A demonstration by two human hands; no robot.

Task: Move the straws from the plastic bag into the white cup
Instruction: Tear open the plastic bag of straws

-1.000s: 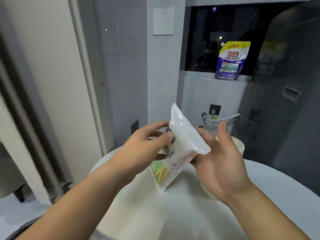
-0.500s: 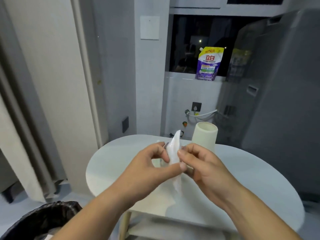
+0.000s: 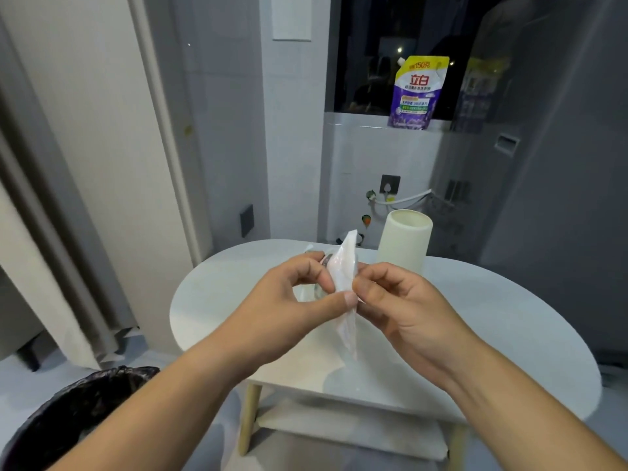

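Observation:
A translucent plastic bag (image 3: 344,266) hangs upright and edge-on above the white table (image 3: 475,321), pinched between both hands. My left hand (image 3: 292,300) grips its left face with thumb and fingers. My right hand (image 3: 401,304) pinches the opposite face, fingertips meeting the left thumb. No straws show through the bag from this angle. The tall white cup (image 3: 404,243) stands upright on the table behind and to the right of my hands, its mouth open.
A bin lined with a black bag (image 3: 68,419) sits on the floor at lower left. The table has a lower shelf (image 3: 339,433) and wooden legs. A purple detergent pouch (image 3: 416,93) stands on the window ledge. A grey appliance (image 3: 560,164) fills the right side.
The bag has turned from tilted and side-on to upright and edge-on, and both hands have closed on it. The view has pulled back, so the cup and table now show fully.

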